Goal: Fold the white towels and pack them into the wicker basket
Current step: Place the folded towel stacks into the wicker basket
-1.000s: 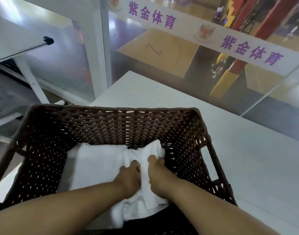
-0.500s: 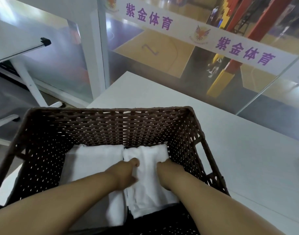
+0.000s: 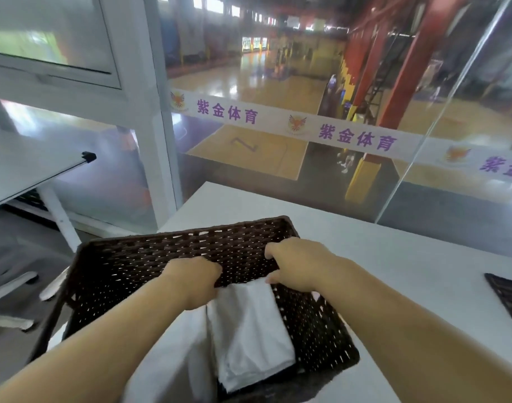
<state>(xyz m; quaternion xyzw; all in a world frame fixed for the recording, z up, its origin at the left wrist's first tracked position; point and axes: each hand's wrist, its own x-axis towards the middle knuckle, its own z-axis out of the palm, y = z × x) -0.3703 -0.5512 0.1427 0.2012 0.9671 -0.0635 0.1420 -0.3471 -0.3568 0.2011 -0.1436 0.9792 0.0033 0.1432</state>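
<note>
A dark brown wicker basket point(image 3: 190, 234) stands on the white table point(image 3: 394, 257) right in front of me. Two folded white towels lie side by side in it: one on the right point(image 3: 249, 324), one on the left point(image 3: 173, 353) partly under my left forearm. My left hand point(image 3: 193, 282) hovers at the far end of the towels with its fingers curled under and hidden. My right hand point(image 3: 298, 266) is over the basket's right rim, fingers loosely curled and pointing left, thumb close to the right towel's far corner, with nothing held.
A dark woven mat point(image 3: 507, 295) lies at the table's right edge. A glass wall point(image 3: 307, 175) runs along the far side of the table. To the left stands a tilted white board point(image 3: 31, 167) on a white stand, with grey floor beneath it.
Both hands have come up off the right towel, which now lies flat beside the left one. My right hand moved out to the basket's right rim. The view has tilted upward.
</note>
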